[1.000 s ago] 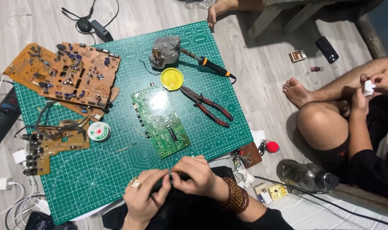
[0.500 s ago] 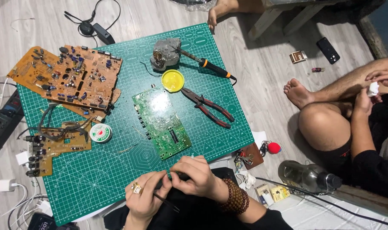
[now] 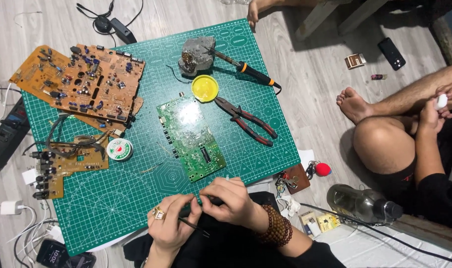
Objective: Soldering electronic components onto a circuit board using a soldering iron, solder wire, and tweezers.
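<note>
While pinched together, both hands (image 3: pixel 201 211) on thin tweezers (image 3: pixel 193 227).

Three circuit boards (image 3: pixel 82 82), one pliers (image 3: pixel 246 120), one soldering iron (image 3: pixel 245 68)

Whatever the left hand (image 3: pixel 173 223) and right hand (image 3: pixel 228 198) pinch between them is too small to make out; only a thin dark tool (image 3: pixel 193 227) pokes out beside the left fingers. Far to the right of that grip, a seated person (image 3: pixel 409 149) is cut off by the frame edge, and the small white thing (image 3: pixel 441 101) in that person's hands is too small to identify.
</note>
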